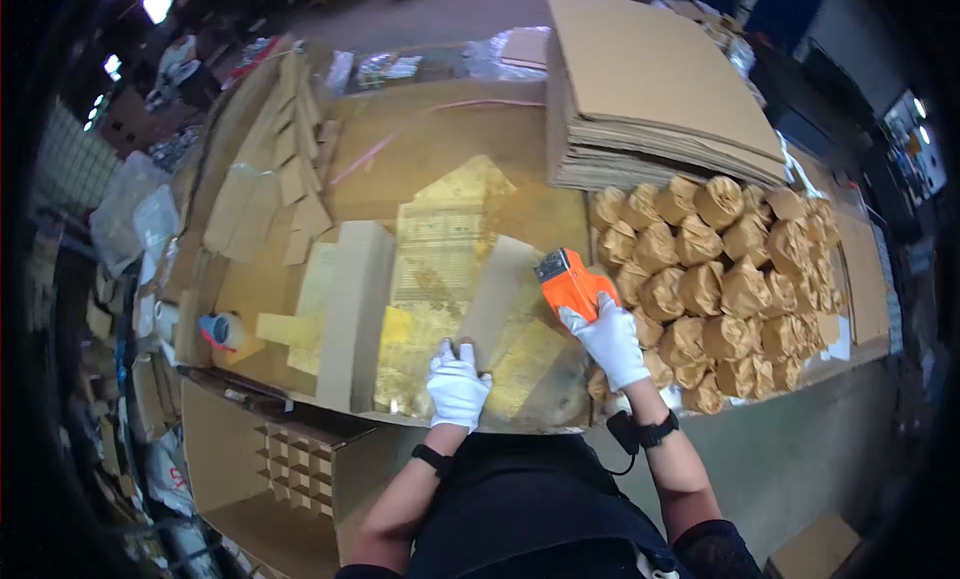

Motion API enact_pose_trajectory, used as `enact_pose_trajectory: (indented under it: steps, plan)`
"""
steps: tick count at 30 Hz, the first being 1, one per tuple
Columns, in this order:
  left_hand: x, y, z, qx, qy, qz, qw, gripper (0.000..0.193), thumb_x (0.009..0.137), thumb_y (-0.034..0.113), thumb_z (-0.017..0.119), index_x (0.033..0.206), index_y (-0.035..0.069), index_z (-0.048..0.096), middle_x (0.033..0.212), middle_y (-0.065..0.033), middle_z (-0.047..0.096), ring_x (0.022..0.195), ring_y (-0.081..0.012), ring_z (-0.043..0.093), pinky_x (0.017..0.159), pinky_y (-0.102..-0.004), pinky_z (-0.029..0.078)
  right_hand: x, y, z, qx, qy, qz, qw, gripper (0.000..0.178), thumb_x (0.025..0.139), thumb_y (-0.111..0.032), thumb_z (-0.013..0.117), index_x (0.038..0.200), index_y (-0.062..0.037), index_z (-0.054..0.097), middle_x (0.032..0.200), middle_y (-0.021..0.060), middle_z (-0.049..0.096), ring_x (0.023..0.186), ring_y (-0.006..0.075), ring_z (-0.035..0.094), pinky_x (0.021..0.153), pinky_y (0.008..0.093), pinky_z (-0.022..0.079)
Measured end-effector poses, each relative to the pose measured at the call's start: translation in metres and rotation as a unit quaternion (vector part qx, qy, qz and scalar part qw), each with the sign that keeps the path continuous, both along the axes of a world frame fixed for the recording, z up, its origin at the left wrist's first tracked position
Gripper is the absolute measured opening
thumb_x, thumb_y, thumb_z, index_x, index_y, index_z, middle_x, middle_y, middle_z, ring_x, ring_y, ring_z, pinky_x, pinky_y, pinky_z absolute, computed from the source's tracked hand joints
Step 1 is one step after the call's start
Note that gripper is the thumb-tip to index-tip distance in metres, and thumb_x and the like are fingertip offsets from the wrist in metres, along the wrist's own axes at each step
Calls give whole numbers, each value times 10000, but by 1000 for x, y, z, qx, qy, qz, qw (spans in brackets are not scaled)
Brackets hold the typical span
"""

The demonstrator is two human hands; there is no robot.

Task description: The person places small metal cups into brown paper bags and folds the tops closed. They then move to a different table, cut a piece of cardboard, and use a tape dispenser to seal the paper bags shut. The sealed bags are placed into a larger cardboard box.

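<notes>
Two white-gloved hands work at the bottom middle of my view, over a brown counter (510,144). The right hand (612,344), just right of centre, has its fingers wrapped round an orange tool (570,282), whose dark nose points to the upper left. The left hand (458,391), lower and nearer the middle, has its fingers at the lower end of a grey strip (500,289); I cannot tell from here whether they grip it or only steady it. The strip slants up from those fingers toward the centre, its upper end just left of the tool. I see a gap between tool and strip, though this one view leaves me unsure of the height.

As for progress, I make out no mark or label on the strip, so I judge that the tool's part there is not yet done. Left of the strip stands a tall grey box (352,319), apart from both hands. At the right of the frame, the many bundles (700,289) already sit in brown paper. Above them, the board stack (660,69) lies flat and looks unused. At lower left, a carton (225,444) has its divider (295,464) in; I see no bundles in the visible cells, so filling it seems left.
</notes>
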State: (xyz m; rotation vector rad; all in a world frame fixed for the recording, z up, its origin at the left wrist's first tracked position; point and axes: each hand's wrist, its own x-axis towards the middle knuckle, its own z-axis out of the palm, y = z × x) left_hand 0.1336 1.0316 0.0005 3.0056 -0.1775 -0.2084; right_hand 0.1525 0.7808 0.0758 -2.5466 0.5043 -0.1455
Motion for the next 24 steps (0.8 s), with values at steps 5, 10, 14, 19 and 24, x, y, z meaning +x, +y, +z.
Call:
enact_pose_trajectory:
  steps: [5, 10, 14, 19, 24]
  plan:
    - [45, 36, 85, -343, 157, 134, 916, 608, 826, 364, 697, 1335, 41, 616, 1059, -152, 733, 955, -321, 692, 871, -357, 543, 55, -4, -61, -160, 15, 15, 987, 559, 778, -530, 772, 1017, -49, 617, 766, 160, 700, 704, 359, 695, 724, 475, 531]
    - [94, 129, 140, -452, -58, 46, 889, 632, 815, 168, 727, 1412, 52, 553, 1210, -66, 664, 1095, -187, 617, 966, -313, 484, 57, 16, -84, -201, -32, 30, 979, 572, 734, -479, 825, 1028, -56, 574, 790, 152, 684, 721, 351, 683, 748, 470, 520]
    - [108, 150, 209, -182, -289, -67, 937, 754, 669, 114, 758, 1396, 90, 558, 1329, -179, 570, 1189, -351, 567, 1028, -408, 469, 54, 12, -89, -227, -15, 13, 974, 562, 720, -469, 838, 994, -58, 569, 775, 150, 667, 720, 357, 674, 738, 456, 526]
    - [83, 205, 123, -50, -224, -7, 973, 715, 707, 327, 753, 1347, 57, 583, 1306, -227, 546, 1141, -385, 567, 962, -470, 499, 55, 24, -83, -229, -35, 15, 973, 520, 730, -429, 841, 959, -53, 565, 741, 152, 647, 698, 363, 659, 705, 462, 524]
    - [62, 202, 90, 42, -29, 21, 998, 743, 723, 489, 735, 1328, 73, 622, 1240, -235, 603, 1118, -371, 611, 964, -423, 512, 53, 23, -88, -231, -48, 11, 972, 493, 738, -407, 833, 930, -52, 550, 733, 157, 638, 697, 369, 650, 700, 471, 518]
